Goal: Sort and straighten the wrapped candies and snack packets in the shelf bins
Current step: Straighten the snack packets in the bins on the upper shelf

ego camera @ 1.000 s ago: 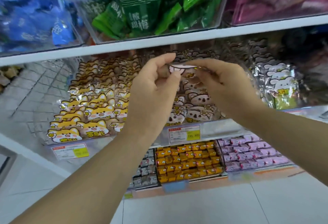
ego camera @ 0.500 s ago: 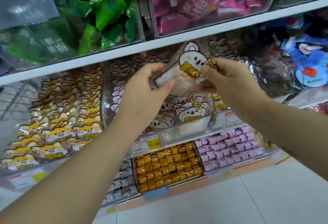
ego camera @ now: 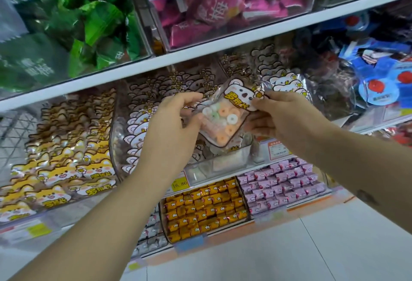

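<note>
- Head view: both hands held one packet [ego camera: 225,115] up in front of the middle clear bin [ego camera: 118,129], at the height of the bin's stacked rows and apart from them.
- The left hand [ego camera: 171,129] gripped the packet's left edge, its fingers [ego camera: 189,98] curled over the top and the thumb against the near side.
- The right hand [ego camera: 283,113] pinched the upper right corner beside the printed bear label, its fingers [ego camera: 263,122] pressed together behind the packet.
- Against the frames half a second and a second before, the packet had turned: then it showed mostly an edge or a tilted label, and now its face was square to the camera, with white, green and orange ring candies showing through the clear film.
- The camera had also swung right, so the pink packets [ego camera: 214,11] sat overhead and the yellow packets [ego camera: 66,169] had slid to the left.
- My reading: the packet was lifted out to be checked and squared, and it still had to go back, label forward, among the matching bear packets in the middle bin.
- One risk, as a judgement: the slick film could slip from so light a corner pinch.
</note>
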